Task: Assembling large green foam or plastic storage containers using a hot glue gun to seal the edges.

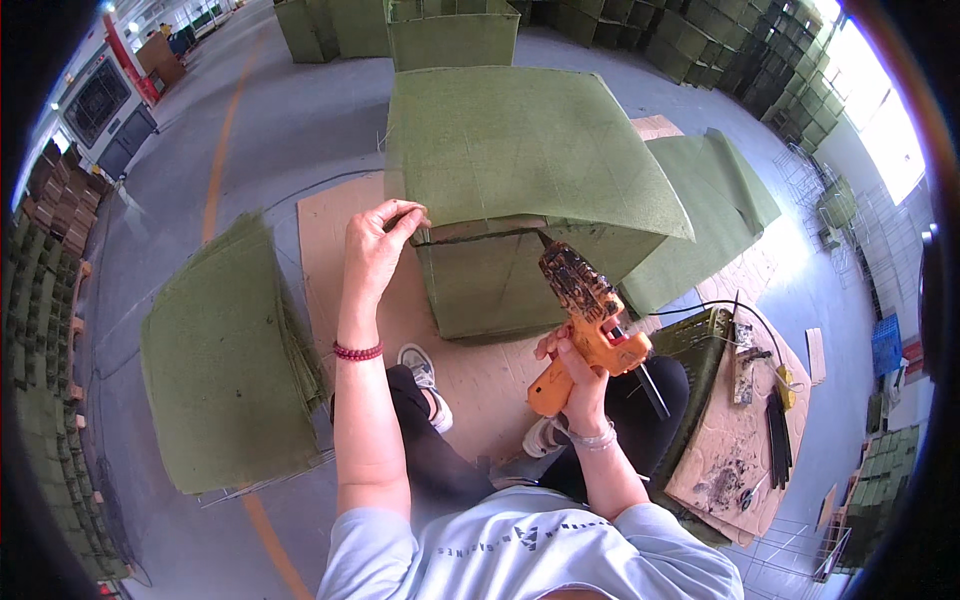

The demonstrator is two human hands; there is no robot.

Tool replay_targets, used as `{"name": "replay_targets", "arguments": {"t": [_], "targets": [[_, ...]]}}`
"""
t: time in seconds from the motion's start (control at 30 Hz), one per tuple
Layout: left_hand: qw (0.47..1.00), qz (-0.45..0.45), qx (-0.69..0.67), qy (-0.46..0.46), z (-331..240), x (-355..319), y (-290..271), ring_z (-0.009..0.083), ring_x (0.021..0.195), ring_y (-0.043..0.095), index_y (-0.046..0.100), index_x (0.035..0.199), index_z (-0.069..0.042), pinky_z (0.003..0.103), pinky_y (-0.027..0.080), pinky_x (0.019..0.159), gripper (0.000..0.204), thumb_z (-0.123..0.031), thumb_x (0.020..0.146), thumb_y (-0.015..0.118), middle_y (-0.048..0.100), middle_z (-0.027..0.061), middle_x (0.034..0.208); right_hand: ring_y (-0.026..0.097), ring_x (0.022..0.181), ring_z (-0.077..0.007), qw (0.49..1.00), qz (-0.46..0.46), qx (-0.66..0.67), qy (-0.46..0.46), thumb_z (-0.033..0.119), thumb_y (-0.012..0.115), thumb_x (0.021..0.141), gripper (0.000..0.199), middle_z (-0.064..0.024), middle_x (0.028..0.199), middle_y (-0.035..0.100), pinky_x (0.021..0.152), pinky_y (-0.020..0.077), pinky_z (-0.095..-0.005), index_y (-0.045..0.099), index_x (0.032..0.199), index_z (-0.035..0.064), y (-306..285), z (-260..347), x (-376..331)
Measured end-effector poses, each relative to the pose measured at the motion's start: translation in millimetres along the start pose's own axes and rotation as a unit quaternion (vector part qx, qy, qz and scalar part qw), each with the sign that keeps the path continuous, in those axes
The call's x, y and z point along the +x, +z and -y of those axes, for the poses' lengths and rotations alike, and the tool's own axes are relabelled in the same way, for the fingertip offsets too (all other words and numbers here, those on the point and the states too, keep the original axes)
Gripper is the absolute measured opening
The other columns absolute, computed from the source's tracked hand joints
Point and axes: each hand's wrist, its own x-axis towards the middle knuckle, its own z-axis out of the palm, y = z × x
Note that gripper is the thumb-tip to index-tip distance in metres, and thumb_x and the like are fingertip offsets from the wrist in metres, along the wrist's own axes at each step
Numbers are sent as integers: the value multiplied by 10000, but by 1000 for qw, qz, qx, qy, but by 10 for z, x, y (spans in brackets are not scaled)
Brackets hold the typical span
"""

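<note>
In front of me stands a large green fabric-covered box [490, 290], with a loose green fabric flap [520, 140] over its top. My left hand [378, 240] pinches the flap's near left corner, lifting it off the edge. A dark line of glue [470, 238] runs along the front upper edge below the flap. My right hand [585, 385] is wrapped round the handle of an orange glue gun [605, 330], its front half smeared black. The gun's nozzle points at the right part of the glue line. A dark glue stick [652, 390] juts from its rear.
Flat cardboard [330, 230] lies under the box. A stack of green panels [220, 370] leans at left, and a green sheet [700, 210] lies at right. Black glue sticks [778, 440] and scissors [748, 497] rest on a stained cardboard top [715, 460]. A black cord [740, 303] trails from the gun's side.
</note>
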Motion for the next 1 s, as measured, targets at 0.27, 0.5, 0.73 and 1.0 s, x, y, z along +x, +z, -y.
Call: {"name": "replay_targets", "arguments": {"t": [0.27,0.5,0.73,1.0], "targets": [[1000,1,-3,1,35,10,-6,68,774,569,679,882,-2,234,432,752,150,-133,861,610,675,21,775,555,761,-189,1000,-23,8,-6,36,572,848,134,-59,807,545,711,447,-315,499,959,15,-31,11,0],[999,-18,-10,25,50,13,5,48,699,547,686,861,3,225,431,653,156,-137,849,616,673,14,725,557,755,-185,999,-32,-8,-20,55,567,853,128,-60,805,550,714,445,-314,501,955,17,-109,33,29],[1000,-5,2,16,-8,-6,-2,62,761,572,677,886,4,226,431,741,150,-123,862,602,677,30,781,561,747,-184,999,-44,4,-25,58,560,853,131,-67,799,558,713,441,-312,497,959,12,-113,86,50],[1000,-2,-4,8,-1,-2,6,67,772,580,681,898,2,223,432,757,149,-120,861,604,677,30,790,561,735,-183,998,-55,0,-34,60,551,860,128,-69,793,553,702,446,-315,488,960,13,-135,96,51]]}}
